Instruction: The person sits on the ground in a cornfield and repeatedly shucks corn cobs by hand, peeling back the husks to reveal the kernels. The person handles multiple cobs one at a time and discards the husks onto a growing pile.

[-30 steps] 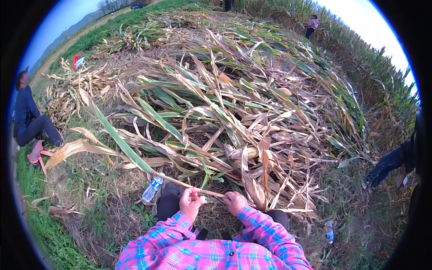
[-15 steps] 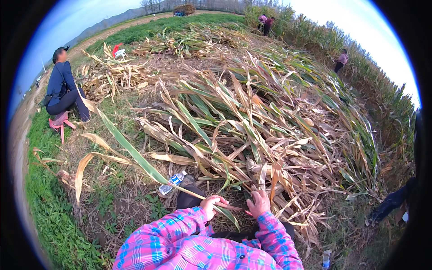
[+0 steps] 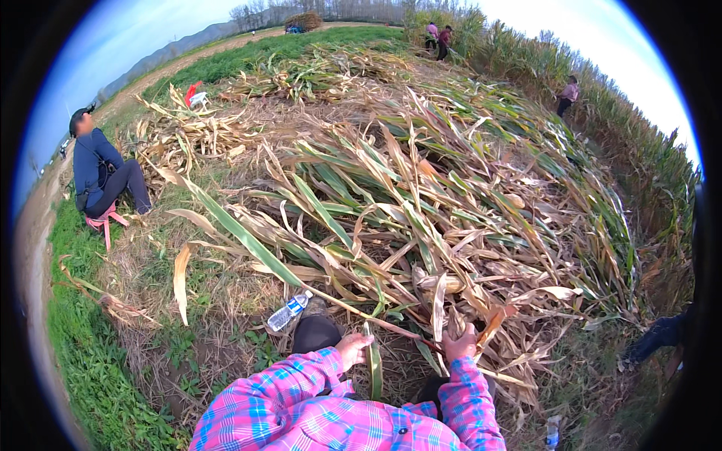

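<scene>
A long corn stalk with a green leaf and dry tan leaves slants from the left down to my right hand. That hand is closed around its lower end, where a dry husk pokes up above the fingers; what lies inside the grip is partly hidden. My left hand is off the stalk, its fingers apart, beside a hanging green leaf strip. Whether the fingertips touch that strip I cannot tell. The large pile of cut corn stalks lies just beyond both hands.
A clear water bottle lies left of my dark-clad knee; another bottle is at lower right. A person sits on a pink stool at left. Other people are by the standing corn. A dark leg shows at right.
The stalk has shifted to the right and lower, along with my right hand. My left hand has let go of it. The seated person at left has straightened and turned.
</scene>
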### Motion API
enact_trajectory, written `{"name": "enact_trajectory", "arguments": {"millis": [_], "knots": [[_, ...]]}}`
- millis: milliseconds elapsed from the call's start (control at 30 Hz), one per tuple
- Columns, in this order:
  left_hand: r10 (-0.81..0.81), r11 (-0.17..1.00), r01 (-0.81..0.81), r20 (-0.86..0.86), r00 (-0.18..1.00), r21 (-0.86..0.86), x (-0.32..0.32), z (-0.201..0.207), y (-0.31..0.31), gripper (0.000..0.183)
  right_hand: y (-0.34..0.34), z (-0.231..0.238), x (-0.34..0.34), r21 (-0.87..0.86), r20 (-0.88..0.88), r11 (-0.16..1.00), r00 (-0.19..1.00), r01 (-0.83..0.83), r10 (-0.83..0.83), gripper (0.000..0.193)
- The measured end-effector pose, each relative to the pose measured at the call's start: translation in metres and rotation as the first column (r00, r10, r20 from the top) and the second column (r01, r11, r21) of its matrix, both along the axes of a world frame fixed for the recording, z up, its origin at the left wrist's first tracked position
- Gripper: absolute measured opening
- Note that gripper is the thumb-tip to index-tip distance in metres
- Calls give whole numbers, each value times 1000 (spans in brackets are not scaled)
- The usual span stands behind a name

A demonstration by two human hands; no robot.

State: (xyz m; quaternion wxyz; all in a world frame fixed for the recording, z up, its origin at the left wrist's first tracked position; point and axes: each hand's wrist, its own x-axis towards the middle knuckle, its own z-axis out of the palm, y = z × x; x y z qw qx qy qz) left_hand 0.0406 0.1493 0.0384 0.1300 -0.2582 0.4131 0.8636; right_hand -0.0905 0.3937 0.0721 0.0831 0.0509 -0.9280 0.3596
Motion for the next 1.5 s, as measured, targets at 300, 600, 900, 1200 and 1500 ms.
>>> {"name": "enact_trajectory", "arguments": {"millis": [300, 600, 900, 1200, 1500], "knots": [[-360, 219, -440, -491, 793, -871, -35, 41, 54, 25, -10, -42, 33, -7, 17, 974, 974, -228, 228, 57], [-532, 480, -180, -448, 719, -859, -55, 27, 77, 30, -19, -44, 48, -26, -279, 969, 932, -247, 231, 50], [-344, 441, -247, -417, 841, -863, -53, 28, 87, 21, -19, -42, 50, 30, -301, 963, 917, -266, 263, 48], [121, 971, -166, -248, 961, -171, -52, -2, 84, 12, -19, -16, 58, 68, -267, 915, 877, -397, 400, 47], [-95, 994, 105, -335, 937, 11, -38, 9, 89, 25, -22, 3, 52, -86, -362, 899, 854, -430, 373, 18]]}}
